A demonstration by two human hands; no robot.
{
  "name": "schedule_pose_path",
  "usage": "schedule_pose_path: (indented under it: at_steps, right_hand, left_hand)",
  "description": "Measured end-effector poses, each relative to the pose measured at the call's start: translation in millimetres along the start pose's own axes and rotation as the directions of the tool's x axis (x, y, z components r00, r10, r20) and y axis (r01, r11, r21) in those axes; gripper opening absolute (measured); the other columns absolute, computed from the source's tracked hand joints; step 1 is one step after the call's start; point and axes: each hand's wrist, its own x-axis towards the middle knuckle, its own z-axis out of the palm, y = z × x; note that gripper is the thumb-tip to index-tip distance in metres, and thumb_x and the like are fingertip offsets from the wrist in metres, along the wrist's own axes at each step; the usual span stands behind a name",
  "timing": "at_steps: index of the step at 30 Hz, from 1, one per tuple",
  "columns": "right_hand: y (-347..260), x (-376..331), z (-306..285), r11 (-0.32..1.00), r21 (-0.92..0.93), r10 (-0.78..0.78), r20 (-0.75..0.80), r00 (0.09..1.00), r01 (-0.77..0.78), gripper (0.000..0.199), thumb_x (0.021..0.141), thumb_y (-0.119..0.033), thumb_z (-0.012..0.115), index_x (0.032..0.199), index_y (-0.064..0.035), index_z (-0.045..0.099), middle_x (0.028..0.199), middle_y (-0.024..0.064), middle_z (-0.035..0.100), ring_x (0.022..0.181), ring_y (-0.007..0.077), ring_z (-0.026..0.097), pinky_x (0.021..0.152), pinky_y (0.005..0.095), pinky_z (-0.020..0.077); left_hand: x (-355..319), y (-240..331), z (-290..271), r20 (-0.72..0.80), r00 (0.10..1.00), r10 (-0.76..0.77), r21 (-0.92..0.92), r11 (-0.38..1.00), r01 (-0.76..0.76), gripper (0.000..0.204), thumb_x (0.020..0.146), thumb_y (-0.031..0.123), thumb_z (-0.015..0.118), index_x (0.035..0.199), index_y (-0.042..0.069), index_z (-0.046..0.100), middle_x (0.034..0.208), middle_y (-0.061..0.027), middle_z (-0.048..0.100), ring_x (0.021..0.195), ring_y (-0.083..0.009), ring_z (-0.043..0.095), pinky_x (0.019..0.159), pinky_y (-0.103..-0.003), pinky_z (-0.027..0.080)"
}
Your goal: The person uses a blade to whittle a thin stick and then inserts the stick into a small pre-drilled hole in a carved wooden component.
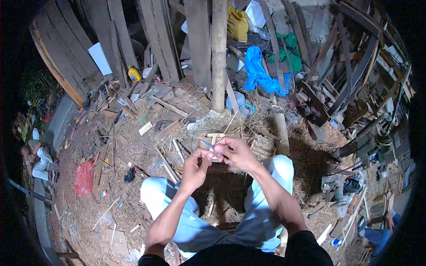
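Observation:
My left hand (195,165) and my right hand (235,151) meet in front of me, above my knees in light blue trousers (159,195). Both pinch a small thin strip (207,145), pale and bluish, held between the fingertips; I cannot tell what material it is. Below the hands lies a flat woven piece of split bamboo (262,148) on the straw-covered ground. Thin bamboo slivers (177,150) lie scattered just beyond my left hand.
An upright wooden post (218,53) stands ahead, with planks (155,35) leaning behind it. A blue cloth (259,71), a yellow bag (237,24), a yellow bottle (134,73) and a red plastic bag (84,177) lie about. Stacked wooden frames (350,80) fill the right. Another person (39,157) crouches far left.

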Motion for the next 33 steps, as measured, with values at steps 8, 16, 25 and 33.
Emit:
schedule_pose_path:
  at_steps: [8,16,25,33]
  right_hand:
    - [-18.1,6.6,-50.6,0.988,0.156,0.047,-0.29,0.956,-0.001,0.019,0.091,-0.021,0.055,0.084,-0.0041,0.059,0.06,-0.0026,0.049,0.043,0.002,0.035,0.037,0.0185,0.0254]
    - [4.9,-0.3,3.3,0.998,0.046,0.039,-0.077,0.996,-0.036,0.019,0.091,-0.019,0.055,0.078,-0.0048,0.056,0.061,-0.0016,0.053,0.043,0.0025,0.036,0.039,0.0187,0.0259]
    - [-4.7,2.4,-22.5,0.998,0.07,0.015,-0.2,0.98,-0.001,0.022,0.089,-0.022,0.058,0.076,-0.0047,0.058,0.06,-0.0021,0.052,0.044,0.0025,0.037,0.039,0.0185,0.0264]
    - [-5.5,9.4,-31.3,0.997,0.07,0.004,-0.365,0.931,0.023,0.019,0.088,-0.019,0.058,0.075,-0.0059,0.058,0.058,-0.0032,0.051,0.044,0.0034,0.039,0.038,0.0199,0.0271]
  left_hand:
    - [-6.8,-2.5,0.3,-0.002,0.999,-0.04,0.035,0.999,0.041,0.015,0.09,0.016,0.055,0.088,0.001,0.06,0.067,-0.0014,0.055,0.062,-0.0071,0.048,0.059,-0.024,0.04]
    - [-0.8,-8.6,7.4,-0.105,0.983,0.151,0.206,0.97,-0.127,0.011,0.088,0.01,0.055,0.087,-0.001,0.059,0.071,-0.009,0.061,0.066,-0.0143,0.057,0.061,-0.028,0.044]
    - [-5.6,-6.0,6.6,-0.062,0.997,0.043,0.113,0.993,-0.035,0.01,0.088,0.008,0.054,0.086,-0.002,0.058,0.065,-0.0052,0.058,0.06,-0.0092,0.053,0.057,-0.025,0.043]
    - [-7.3,-5.4,0.9,0.025,1.0,-0.011,-0.003,1.0,0.011,0.015,0.092,0.015,0.053,0.09,0.001,0.059,0.077,-0.0024,0.058,0.066,-0.0073,0.049,0.063,-0.022,0.041]
